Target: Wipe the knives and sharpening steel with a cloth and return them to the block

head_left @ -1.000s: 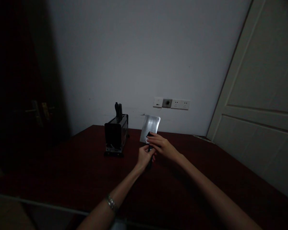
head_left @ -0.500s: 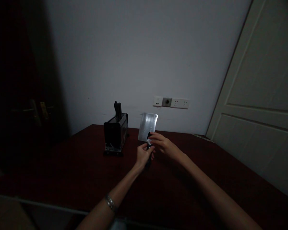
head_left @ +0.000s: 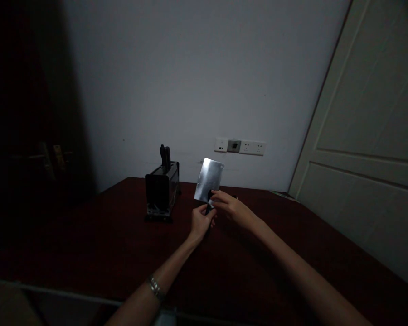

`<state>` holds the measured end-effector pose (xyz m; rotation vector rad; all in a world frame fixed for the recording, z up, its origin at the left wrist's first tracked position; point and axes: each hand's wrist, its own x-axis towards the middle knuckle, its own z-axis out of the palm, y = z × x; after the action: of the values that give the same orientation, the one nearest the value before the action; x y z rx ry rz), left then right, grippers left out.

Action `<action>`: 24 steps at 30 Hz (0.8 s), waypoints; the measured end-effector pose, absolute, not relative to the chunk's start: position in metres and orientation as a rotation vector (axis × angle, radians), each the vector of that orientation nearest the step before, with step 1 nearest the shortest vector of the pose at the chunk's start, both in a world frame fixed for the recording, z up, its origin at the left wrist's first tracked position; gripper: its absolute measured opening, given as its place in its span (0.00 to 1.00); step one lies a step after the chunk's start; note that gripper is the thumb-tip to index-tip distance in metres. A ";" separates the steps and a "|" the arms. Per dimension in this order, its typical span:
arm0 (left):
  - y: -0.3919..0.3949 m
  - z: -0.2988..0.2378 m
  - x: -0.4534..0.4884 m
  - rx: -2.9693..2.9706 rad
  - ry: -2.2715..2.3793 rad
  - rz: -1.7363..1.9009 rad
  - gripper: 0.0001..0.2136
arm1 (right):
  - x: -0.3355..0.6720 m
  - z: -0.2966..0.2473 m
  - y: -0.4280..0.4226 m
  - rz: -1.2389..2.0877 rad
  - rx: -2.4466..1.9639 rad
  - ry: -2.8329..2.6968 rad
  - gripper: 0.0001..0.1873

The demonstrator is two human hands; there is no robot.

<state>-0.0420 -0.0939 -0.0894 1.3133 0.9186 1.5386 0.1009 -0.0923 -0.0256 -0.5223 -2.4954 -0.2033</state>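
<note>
A cleaver (head_left: 210, 178) with a broad shiny blade is held up over the table, blade tilted to the upper right. My left hand (head_left: 201, 220) is closed around its black handle. My right hand (head_left: 231, 207) has its fingers bent and drawn together at the neck of the cleaver, where a dark patch and a small white patch show. What those fingertips hold is too small and dim to make out. Left of the cleaver, a black knife block (head_left: 161, 192) stands on the table, with black handles (head_left: 165, 156) sticking up from its top.
The dark red table (head_left: 98, 235) reaches back to a grey wall. Sockets and a switch plate (head_left: 240, 146) are fixed to that wall. A pale panelled door (head_left: 367, 149) rises on the right; a dark door with a handle (head_left: 47, 156) is at the left.
The blade has turned slightly and now reflects more light. My right hand has shifted a little at the cleaver's neck. My left hand keeps its grip. The whole view has moved slightly.
</note>
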 end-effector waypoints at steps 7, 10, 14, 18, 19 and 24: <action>-0.093 -0.091 -0.044 1.308 0.963 1.530 0.08 | 0.088 -0.026 -0.088 -0.222 -0.509 -2.496 0.13; -0.096 -0.089 -0.044 1.254 0.932 1.508 0.09 | 0.091 -0.024 -0.090 -0.237 -0.506 -2.516 0.13; -0.097 -0.086 -0.045 1.198 0.926 1.516 0.12 | 0.100 -0.021 -0.092 -0.265 -0.504 -2.510 0.14; -0.097 -0.086 -0.045 1.217 0.927 1.530 0.11 | 0.100 -0.022 -0.092 -0.267 -0.528 -2.507 0.13; -0.097 -0.086 -0.045 1.230 0.933 1.534 0.11 | 0.099 -0.022 -0.091 -0.269 -0.532 -2.513 0.13; -0.096 -0.088 -0.044 1.279 0.980 1.568 0.08 | 0.089 -0.023 -0.088 -0.279 -0.509 -2.515 0.12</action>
<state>-0.0437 -0.0959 -0.0878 1.2789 0.9800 1.5678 0.0895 -0.0884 -0.0232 -0.5086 -2.5146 -0.2793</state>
